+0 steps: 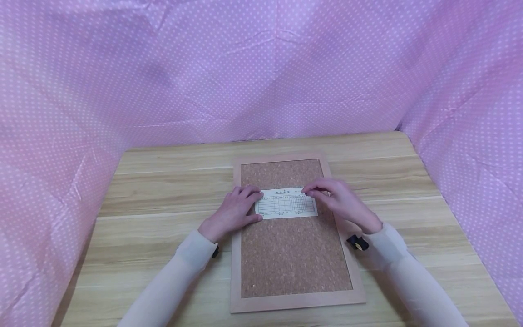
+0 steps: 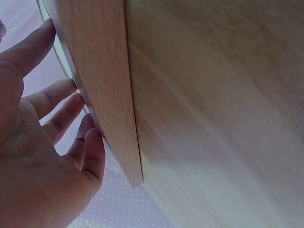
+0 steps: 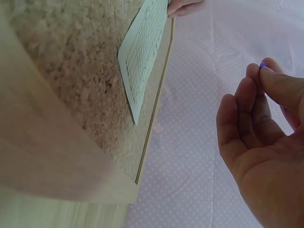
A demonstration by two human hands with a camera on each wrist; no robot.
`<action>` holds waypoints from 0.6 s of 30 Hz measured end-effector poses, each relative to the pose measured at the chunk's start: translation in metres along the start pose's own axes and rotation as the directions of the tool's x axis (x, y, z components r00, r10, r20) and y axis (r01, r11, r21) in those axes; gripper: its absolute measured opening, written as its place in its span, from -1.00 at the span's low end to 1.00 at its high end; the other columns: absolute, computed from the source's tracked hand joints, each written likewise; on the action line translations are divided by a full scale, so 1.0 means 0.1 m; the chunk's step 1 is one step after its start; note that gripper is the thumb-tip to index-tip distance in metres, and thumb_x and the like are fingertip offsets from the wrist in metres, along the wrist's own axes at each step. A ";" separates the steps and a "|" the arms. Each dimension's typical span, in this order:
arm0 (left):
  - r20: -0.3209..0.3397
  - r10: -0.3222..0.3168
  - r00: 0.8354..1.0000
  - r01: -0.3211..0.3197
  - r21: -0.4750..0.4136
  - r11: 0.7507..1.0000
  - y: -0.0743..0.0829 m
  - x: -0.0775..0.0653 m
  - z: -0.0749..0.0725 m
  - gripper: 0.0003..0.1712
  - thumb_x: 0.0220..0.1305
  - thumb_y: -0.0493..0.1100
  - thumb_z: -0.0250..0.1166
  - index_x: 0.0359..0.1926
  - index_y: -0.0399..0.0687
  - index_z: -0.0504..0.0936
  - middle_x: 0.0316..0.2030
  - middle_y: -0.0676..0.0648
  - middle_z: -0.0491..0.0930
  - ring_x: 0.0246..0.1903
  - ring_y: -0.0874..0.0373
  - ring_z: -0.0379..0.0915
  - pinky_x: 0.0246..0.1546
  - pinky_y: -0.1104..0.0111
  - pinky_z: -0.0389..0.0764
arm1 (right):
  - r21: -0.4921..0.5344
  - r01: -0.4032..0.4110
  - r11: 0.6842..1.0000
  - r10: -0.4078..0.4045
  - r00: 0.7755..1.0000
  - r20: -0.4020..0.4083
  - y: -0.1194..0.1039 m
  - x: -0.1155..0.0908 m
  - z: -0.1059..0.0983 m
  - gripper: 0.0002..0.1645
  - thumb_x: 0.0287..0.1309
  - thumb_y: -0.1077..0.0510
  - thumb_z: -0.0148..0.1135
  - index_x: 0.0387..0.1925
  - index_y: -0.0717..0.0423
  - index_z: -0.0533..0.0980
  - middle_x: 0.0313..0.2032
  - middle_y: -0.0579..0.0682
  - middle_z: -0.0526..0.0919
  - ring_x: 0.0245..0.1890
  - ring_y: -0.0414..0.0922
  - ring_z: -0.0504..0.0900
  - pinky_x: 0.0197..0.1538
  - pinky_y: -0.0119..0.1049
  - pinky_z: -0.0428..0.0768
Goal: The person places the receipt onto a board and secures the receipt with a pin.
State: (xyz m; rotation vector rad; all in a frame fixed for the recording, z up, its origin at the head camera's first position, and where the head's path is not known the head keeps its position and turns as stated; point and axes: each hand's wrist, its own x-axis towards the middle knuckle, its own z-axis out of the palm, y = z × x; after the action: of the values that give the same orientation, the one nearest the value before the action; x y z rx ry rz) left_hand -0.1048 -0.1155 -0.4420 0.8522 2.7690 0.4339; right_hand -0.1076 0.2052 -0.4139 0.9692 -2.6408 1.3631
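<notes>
A printed paper slip (image 1: 282,205) with a ruled table lies across the upper half of a wood-framed cork board (image 1: 294,254). My left hand (image 1: 234,210) rests at the slip's left end, fingers spread and fingertips on its edge. In the left wrist view, the fingers (image 2: 59,92) reach over the board's frame. My right hand (image 1: 337,197) is over the slip's upper right corner. Between its thumb and forefinger it pinches a small blue push pin (image 3: 262,65), mostly hidden by the fingertips. In the right wrist view the slip's near corner tilts slightly off the cork.
The board lies on a wood-grain table (image 1: 163,190), long side pointing away from me. Pink polka-dot cloth (image 1: 261,68) hangs behind the table and along both sides. A dark strap piece (image 1: 357,242) sits at my right wrist.
</notes>
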 end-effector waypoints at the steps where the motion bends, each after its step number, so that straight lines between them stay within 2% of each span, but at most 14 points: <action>1: -0.003 0.001 1.000 -0.001 -0.001 1.000 0.00 0.00 0.00 -0.21 0.31 0.10 0.45 0.44 -0.14 0.46 0.40 -0.15 0.38 0.29 -0.20 0.29 0.13 -0.05 0.43 | 0.004 -0.011 1.000 0.011 1.000 0.004 0.00 0.01 0.01 -0.75 0.28 0.43 0.31 -0.09 0.13 0.72 -0.11 -0.04 0.79 -0.13 -0.13 0.73 -0.02 -0.25 0.66; 7: 0.008 -0.008 1.000 0.008 0.002 1.000 0.00 0.01 0.00 -0.21 0.33 0.11 0.44 0.45 -0.12 0.45 0.41 -0.15 0.36 0.31 -0.20 0.27 0.16 -0.05 0.41 | 0.029 -0.072 0.997 0.071 0.997 0.033 -0.02 0.08 0.04 -0.77 0.32 0.41 0.28 -0.07 0.17 0.72 -0.08 0.00 0.78 -0.07 -0.07 0.74 0.07 -0.08 0.67; 18: 0.007 -0.013 1.000 0.013 -0.008 1.000 -0.01 0.00 0.01 -0.21 0.32 0.10 0.45 0.45 -0.13 0.45 0.41 -0.14 0.37 0.32 -0.18 0.27 0.17 -0.06 0.41 | 0.022 -0.152 0.988 0.151 0.986 0.071 -0.02 0.20 0.11 -0.79 0.38 0.35 0.25 -0.06 0.16 0.72 -0.06 0.00 0.77 0.01 -0.02 0.70 0.12 0.00 0.63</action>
State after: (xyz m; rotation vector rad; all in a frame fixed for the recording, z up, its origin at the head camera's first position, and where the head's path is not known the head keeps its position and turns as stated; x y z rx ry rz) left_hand -0.1049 -0.1157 -0.4434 0.8315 2.7630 0.4391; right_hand -0.1202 0.1856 -0.4135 0.8481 -2.8063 1.4228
